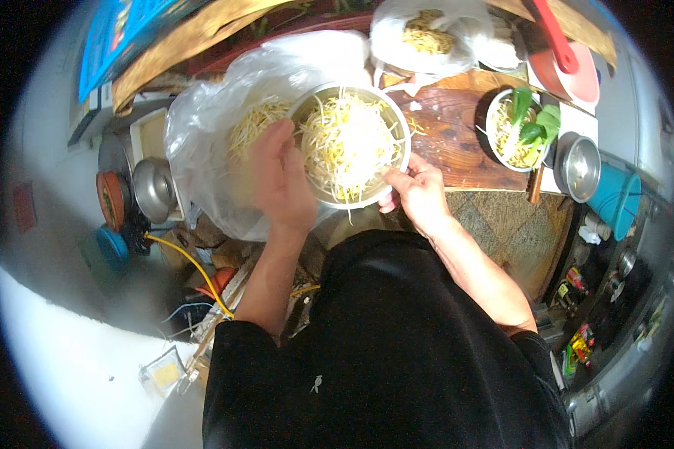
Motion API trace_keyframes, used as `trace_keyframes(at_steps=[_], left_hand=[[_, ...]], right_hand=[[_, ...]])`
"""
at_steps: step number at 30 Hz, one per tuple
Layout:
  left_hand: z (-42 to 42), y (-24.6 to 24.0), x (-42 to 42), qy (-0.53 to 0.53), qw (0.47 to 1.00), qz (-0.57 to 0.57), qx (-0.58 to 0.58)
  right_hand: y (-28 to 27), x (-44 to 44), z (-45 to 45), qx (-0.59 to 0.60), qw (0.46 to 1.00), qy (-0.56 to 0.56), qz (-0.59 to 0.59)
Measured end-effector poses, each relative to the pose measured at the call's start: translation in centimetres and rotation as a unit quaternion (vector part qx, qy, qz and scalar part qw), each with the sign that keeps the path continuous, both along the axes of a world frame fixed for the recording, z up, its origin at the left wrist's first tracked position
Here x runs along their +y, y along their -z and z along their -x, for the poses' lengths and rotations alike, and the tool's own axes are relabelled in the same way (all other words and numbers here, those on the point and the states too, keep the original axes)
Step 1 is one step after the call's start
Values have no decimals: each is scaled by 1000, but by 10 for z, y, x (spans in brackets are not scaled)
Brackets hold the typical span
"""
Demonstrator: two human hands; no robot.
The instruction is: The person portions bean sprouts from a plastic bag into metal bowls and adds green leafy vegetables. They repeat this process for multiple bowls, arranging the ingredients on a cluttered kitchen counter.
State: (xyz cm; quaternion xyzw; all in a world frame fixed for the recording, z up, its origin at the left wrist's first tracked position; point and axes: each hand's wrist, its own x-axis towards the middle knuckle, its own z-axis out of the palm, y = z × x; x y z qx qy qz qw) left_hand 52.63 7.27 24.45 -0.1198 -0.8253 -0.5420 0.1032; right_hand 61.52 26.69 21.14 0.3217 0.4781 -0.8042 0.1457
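A round metal bowl (401, 115) heaped with bean sprouts (345, 140) is in front of me. My right hand (421, 191) grips its lower right rim, thumb on top and fingers beneath. At the bowl's left side, my left hand (283, 174) is blurred and overlaps the rim. Whether it touches the bowl or holds anything cannot be made out. Behind that hand a large clear plastic bag (213, 112) lies spread, with more bean sprouts (258, 123) in it.
On the wooden board (455, 134) at right stands a white bowl (491, 137) with sprouts and green leaves (547, 120). A wooden handle (535, 185), a steel bowl (581, 168) and a teal bucket (615, 196) are nearby. Another bag (390, 33) lies behind. A steel bowl (154, 188) stands left.
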Motion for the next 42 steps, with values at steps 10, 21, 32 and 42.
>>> trace_keyframes(at_steps=[10,21,32,42], left_hand=[[8,-11,121,200,946,239,84],[27,-6,215,225,956,185,15],[163,100,284,199,801,559,-77],[190,149,282,264,811,523,15]], right_hand=[[-13,101,-29,-3,991,128,-27],[-25,178,-61,-61,974,203,-80],[-27,228,-126,-50,943,313,-102],[-16,231,-152,-73,936,327,-108]])
